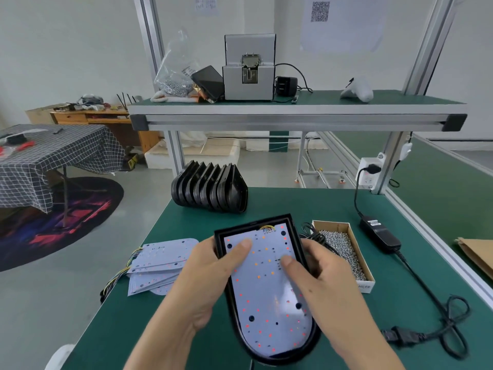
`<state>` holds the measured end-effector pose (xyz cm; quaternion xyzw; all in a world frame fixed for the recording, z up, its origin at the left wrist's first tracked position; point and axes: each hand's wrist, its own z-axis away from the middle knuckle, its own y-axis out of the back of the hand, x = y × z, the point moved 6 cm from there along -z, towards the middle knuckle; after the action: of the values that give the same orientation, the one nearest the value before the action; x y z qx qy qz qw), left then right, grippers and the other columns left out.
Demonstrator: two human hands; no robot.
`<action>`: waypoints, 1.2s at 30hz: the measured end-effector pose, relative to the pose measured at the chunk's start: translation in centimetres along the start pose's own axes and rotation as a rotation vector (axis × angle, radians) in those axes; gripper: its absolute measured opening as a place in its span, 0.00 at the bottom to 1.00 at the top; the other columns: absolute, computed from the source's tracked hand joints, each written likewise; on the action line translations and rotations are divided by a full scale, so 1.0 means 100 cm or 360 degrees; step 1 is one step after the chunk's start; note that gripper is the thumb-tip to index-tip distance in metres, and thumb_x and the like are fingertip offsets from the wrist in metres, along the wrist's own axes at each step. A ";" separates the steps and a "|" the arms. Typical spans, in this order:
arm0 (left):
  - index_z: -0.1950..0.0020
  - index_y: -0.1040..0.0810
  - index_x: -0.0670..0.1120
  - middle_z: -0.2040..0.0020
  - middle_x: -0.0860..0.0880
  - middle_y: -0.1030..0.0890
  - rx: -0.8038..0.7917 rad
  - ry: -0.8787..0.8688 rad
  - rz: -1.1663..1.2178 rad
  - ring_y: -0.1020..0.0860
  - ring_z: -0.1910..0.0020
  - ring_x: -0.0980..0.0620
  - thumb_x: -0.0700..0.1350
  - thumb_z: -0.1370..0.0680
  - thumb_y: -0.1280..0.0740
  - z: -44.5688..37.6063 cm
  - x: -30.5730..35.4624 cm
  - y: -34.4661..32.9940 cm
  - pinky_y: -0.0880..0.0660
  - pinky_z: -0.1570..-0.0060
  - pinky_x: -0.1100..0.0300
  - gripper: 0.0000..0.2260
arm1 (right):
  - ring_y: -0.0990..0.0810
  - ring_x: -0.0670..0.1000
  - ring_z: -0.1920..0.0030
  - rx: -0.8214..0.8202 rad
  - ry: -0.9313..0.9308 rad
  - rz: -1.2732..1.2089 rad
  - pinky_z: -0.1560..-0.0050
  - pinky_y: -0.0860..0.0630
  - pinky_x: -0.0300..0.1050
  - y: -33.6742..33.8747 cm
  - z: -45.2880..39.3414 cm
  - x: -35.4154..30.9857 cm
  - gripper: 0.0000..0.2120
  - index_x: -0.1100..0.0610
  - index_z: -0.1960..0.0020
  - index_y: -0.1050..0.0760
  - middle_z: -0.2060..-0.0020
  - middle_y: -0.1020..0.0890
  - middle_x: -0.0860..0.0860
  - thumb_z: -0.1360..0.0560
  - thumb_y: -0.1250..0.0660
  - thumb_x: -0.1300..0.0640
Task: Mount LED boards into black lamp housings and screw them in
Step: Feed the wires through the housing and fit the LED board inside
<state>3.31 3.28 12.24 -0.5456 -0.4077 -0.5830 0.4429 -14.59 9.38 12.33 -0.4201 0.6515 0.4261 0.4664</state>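
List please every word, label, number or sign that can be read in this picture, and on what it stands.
"NCFE", partly cut off: side of the cardboard screw box.
QR code, no legible words: paper sheet on the wall.
Blurred print: second wall sheet.
White label, too small: black power adapter.
Label, unreadable: plastic screw bag.
Markings, too small: LED board in the hands.

Left hand (202,279) gripping from the left side, thumb lying flat on top, right hand (320,279) gripping from the right side, thumb pressing down, both forearms reaching forward
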 end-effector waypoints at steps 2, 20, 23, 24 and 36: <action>0.45 0.15 0.44 0.48 0.47 0.12 0.0077 -0.0021 0.0056 0.13 0.48 0.46 0.45 0.18 0.30 0.000 0.001 0.001 0.17 0.47 0.51 0.07 | 0.23 0.42 0.69 -0.0026 -0.0003 -0.0019 0.68 0.26 0.33 -0.003 0.001 -0.001 0.12 0.37 0.48 0.17 0.67 0.16 0.44 0.20 0.29 0.56; 0.40 0.21 0.50 0.53 0.48 0.11 0.0134 -0.0118 0.0017 0.13 0.50 0.43 0.55 0.30 0.25 0.003 -0.017 -0.005 0.18 0.46 0.46 0.20 | 0.21 0.50 0.63 0.0385 -0.0024 -0.0160 0.57 0.19 0.51 0.014 -0.010 0.015 0.07 0.43 0.52 0.16 0.61 0.13 0.50 0.20 0.28 0.55; 0.46 0.16 0.50 0.52 0.51 0.11 0.0039 -0.0138 -0.0170 0.13 0.49 0.47 0.52 0.29 0.27 0.009 -0.025 -0.013 0.17 0.44 0.46 0.13 | 0.26 0.47 0.66 0.0451 0.0000 -0.0141 0.65 0.24 0.42 0.020 -0.021 0.011 0.07 0.44 0.54 0.16 0.66 0.18 0.45 0.21 0.28 0.56; 0.47 0.15 0.50 0.52 0.53 0.11 0.0037 -0.0176 -0.0227 0.13 0.49 0.49 0.51 0.28 0.27 0.008 -0.024 -0.015 0.17 0.44 0.45 0.12 | 0.25 0.46 0.66 0.0457 0.0012 -0.0137 0.65 0.24 0.40 0.020 -0.025 0.009 0.09 0.42 0.55 0.16 0.66 0.17 0.45 0.21 0.28 0.56; 0.43 0.18 0.49 0.49 0.54 0.12 0.0057 -0.0378 -0.0177 0.13 0.49 0.52 0.47 0.29 0.26 -0.014 0.003 -0.019 0.17 0.45 0.49 0.15 | 0.13 0.41 0.53 0.0084 0.0098 -0.0107 0.57 0.20 0.34 0.014 -0.041 -0.011 0.09 0.46 0.44 0.17 0.52 0.12 0.40 0.20 0.29 0.58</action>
<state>1.09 2.48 12.48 -0.5795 -0.4973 -0.5304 0.3682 -16.71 6.03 14.44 -0.4421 0.6622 0.3797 0.4711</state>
